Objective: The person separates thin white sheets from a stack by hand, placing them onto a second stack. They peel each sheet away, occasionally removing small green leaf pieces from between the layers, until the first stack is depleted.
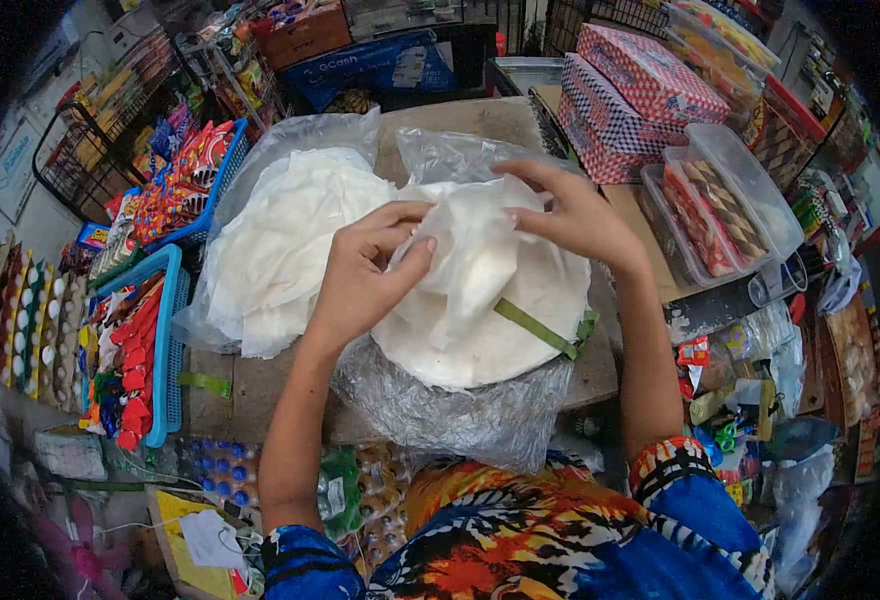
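Note:
A round stack of thin white wrapper sheets (pixel 430 345) lies on clear plastic in front of me. One thin, translucent wrapper sheet (pixel 475 235) is lifted and creased above the stack. My left hand (pixel 375 260) pinches its left side between thumb and fingers. At the sheet's right side is my right hand (pixel 570 210), thumb and forefinger spread apart, the thumb tip against or very near the sheet. A green strip (pixel 535 328) lies across the stack's right part. Left of it, a loose pile of white wrapper sheets (pixel 280 240) rests on another plastic bag.
Blue baskets (pixel 173 350) of packaged snacks line the wooden table's (pixel 260 390) left side, with egg trays (pixel 30 310) beyond. At right are checkered boxes (pixel 640 100) and a plastic container (pixel 705 215) of wafer sticks. A second green strip (pixel 205 383) lies near the front edge.

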### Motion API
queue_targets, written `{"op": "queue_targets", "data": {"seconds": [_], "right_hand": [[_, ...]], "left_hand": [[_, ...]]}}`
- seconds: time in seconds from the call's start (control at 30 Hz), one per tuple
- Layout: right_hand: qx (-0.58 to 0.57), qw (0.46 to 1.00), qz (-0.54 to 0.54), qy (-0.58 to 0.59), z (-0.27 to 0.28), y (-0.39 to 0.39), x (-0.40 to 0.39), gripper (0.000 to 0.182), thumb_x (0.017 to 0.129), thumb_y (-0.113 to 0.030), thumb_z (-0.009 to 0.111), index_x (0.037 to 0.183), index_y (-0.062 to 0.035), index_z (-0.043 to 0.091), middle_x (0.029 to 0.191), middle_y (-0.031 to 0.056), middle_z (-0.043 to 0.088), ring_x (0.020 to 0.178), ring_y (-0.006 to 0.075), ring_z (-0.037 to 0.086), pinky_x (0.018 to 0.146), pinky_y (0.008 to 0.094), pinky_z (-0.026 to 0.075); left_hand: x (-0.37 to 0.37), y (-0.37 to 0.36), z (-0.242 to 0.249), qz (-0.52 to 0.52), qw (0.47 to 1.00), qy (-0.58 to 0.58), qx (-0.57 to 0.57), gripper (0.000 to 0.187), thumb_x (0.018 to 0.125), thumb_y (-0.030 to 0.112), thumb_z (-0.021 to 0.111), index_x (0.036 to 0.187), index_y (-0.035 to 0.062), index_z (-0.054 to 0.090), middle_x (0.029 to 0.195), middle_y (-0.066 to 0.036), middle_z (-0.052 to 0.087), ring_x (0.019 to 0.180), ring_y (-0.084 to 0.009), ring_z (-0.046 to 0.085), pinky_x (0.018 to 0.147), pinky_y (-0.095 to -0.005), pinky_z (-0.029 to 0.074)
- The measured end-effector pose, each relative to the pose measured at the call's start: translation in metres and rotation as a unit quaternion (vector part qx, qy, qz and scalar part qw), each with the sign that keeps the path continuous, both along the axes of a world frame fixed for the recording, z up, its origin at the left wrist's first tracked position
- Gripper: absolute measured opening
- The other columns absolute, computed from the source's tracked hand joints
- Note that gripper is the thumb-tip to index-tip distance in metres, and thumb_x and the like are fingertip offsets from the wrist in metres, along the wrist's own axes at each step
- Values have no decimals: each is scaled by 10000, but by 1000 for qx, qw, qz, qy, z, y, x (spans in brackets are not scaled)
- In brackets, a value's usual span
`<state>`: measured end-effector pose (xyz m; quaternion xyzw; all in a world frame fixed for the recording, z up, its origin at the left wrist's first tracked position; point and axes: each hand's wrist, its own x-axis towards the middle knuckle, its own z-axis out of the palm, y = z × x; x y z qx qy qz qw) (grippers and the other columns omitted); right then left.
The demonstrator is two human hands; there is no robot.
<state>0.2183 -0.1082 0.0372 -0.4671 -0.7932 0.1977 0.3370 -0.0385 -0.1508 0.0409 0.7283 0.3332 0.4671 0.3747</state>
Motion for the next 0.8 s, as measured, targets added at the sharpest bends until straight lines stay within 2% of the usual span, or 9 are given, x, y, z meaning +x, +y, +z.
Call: {"op": "queue_targets", "data": {"seconds": [0.07, 0.17, 0.2, 0.33, 0.53, 0.6, 0.7, 0.73, 0.8], "right_hand": [[54, 993, 60, 89, 6, -9, -15, 519, 821, -271, 722, 1243, -4, 583, 1162, 147, 645, 1063, 250, 614, 935, 364, 459], [16, 994, 52, 98, 5, -10, -24, 498, 811, -262, 737, 1209, 8, 609, 1148, 133, 658, 1079, 261, 609, 967, 374, 433], [10, 993, 61, 101, 2, -6, -25, 409, 804, -237, 718, 1118, 17, 651, 1000, 159, 693, 971, 246, 652, 887, 358, 488], [-94, 981, 68, 152, 2, -7, -28, 307, 838, -200, 673, 1033, 37, 667, 909, 105, 691, 866, 157, 627, 798, 311, 494], [-93, 973, 38, 208, 7, -16, -40, 242, 850, -164, 636, 928, 64, 650, 812, 91, 666, 749, 103, 572, 660, 289, 460], [-33, 986, 40, 157, 4, -17, -44, 233, 848, -171, 643, 904, 55, 646, 756, 141, 650, 691, 140, 595, 609, 321, 448], [46, 988, 48, 136, 6, -24, -53, 223, 839, -170, 647, 892, 47, 640, 703, 192, 611, 613, 223, 600, 572, 349, 439], [62, 990, 48, 115, 12, -28, -56, 199, 826, -157, 641, 857, 39, 631, 675, 213, 591, 586, 323, 594, 561, 380, 441], [76, 992, 45, 86, 14, -32, -58, 184, 820, -150, 639, 839, 32, 624, 674, 214, 589, 604, 344, 599, 564, 394, 444]], "left_hand": [[1, -1, 0, -8, 1000, 7, 8, 135, 845, -1, 619, 916, -85, 697, 1132, -130, 645, 988, -153, 601, 836, -242, 458], [2, -2, -2, -30, 999, -4, 23, 129, 841, 2, 625, 903, -88, 695, 1120, -128, 652, 966, -147, 606, 820, -240, 463], [2, -3, -3, -44, 998, -21, 29, 127, 838, 4, 630, 896, -89, 694, 1111, -126, 657, 941, -140, 614, 803, -238, 468], [-1, -4, 0, -15, 1000, 8, -17, 101, 829, 12, 646, 833, -80, 688, 1069, -103, 668, 881, -121, 625, 752, -233, 478], [7, -7, 7, 128, 992, 20, -9, 270, 795, 81, 722, 1026, -19, 624, 966, -86, 661, 831, -148, 645, 707, -267, 510], [13, -12, 9, 122, 985, 93, 72, 439, 777, 69, 759, 1158, 15, 548, 1046, -77, 652, 839, -105, 626, 695, -260, 518], [16, -9, -1, 123, 982, 97, 104, 448, 763, 72, 781, 1155, 39, 565, 1047, -83, 654, 844, -112, 632, 696, -249, 520], [16, -8, -4, 126, 982, 97, 102, 448, 763, 72, 781, 1155, 39, 565, 1047, -83, 654, 844, -112, 632, 696, -249, 520], [15, -6, -10, 144, 980, 71, 120, 369, 777, 48, 764, 1106, 31, 596, 992, -84, 670, 804, -116, 643, 675, -245, 523]]}}
